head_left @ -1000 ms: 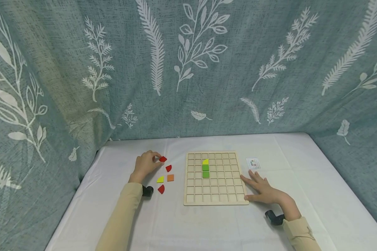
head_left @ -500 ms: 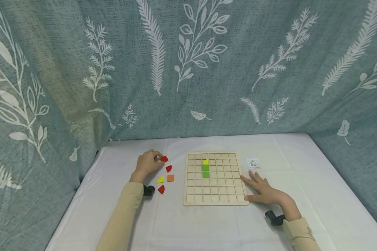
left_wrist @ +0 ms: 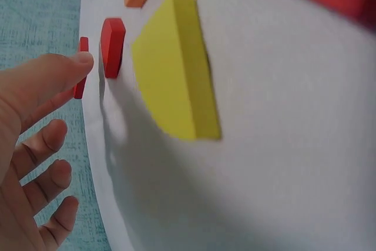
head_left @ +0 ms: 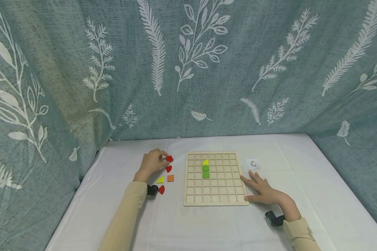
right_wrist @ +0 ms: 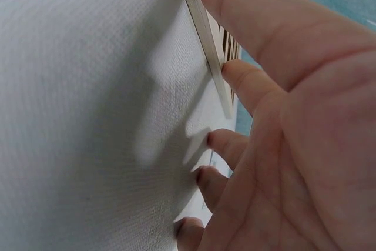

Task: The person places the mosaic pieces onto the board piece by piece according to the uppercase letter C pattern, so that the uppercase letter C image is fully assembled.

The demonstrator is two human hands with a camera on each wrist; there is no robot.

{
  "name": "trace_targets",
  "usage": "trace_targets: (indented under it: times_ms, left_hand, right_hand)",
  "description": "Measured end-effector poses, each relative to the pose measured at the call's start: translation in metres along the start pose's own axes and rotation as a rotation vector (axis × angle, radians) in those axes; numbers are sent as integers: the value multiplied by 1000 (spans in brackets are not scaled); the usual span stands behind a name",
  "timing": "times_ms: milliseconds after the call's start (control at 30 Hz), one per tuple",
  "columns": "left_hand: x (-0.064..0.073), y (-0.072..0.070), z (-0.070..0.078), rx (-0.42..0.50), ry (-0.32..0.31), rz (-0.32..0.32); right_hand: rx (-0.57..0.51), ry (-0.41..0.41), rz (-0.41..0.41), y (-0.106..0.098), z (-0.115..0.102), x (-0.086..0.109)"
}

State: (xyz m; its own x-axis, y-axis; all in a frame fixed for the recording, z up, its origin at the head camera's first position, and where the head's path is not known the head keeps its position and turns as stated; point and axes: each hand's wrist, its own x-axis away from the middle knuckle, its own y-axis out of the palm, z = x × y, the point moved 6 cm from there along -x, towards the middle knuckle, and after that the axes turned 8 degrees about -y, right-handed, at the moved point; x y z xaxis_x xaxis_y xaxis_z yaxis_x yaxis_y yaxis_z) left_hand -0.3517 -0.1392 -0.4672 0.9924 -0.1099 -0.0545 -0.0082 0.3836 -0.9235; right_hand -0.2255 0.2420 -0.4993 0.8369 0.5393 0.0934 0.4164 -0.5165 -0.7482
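Observation:
Between thumb and index finger, my left hand (head_left: 152, 162) pinches a red quarter-circle tile (head_left: 169, 158), to the left of the board; its other fingers are loosely bent in the left wrist view. Just below that tile lies another red quarter-circle tile (head_left: 168, 169). A wooden grid board (head_left: 216, 204) lies on the table, holding a yellow quarter-circle tile (head_left: 205, 162) above two green square tiles (head_left: 206, 171) in one column. My right hand (head_left: 264, 190) has its fingers spread, with thumb and index finger touching the board's right edge (right_wrist: 205, 33).
A yellow quarter-circle tile (left_wrist: 167, 74), an orange square tile (head_left: 170, 178) and a red quarter-circle tile (head_left: 161, 189) lie near my left wrist. A small printed grid card (head_left: 253, 164) lies right of the board. A patterned curtain (head_left: 188, 69) hangs behind the table.
My left hand has moved slightly to the right with the pinched red tile, toward the board. The right hand and the board have stayed in place.

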Motion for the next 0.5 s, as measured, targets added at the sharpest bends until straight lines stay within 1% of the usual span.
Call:
trace_targets:
  times_ms: [167, 333, 500]
  left_hand:
    - [-2, 3, 6, -11, 20, -1]
    - [-2, 7, 12, 4, 33, -11]
    - [0, 9, 21, 11, 67, -10]
  right_hand:
    - [-2, -3, 0, 0, 0, 0]
    - [-9, -9, -3, 0, -1, 0]
    - [-8, -10, -7, 0, -1, 0]
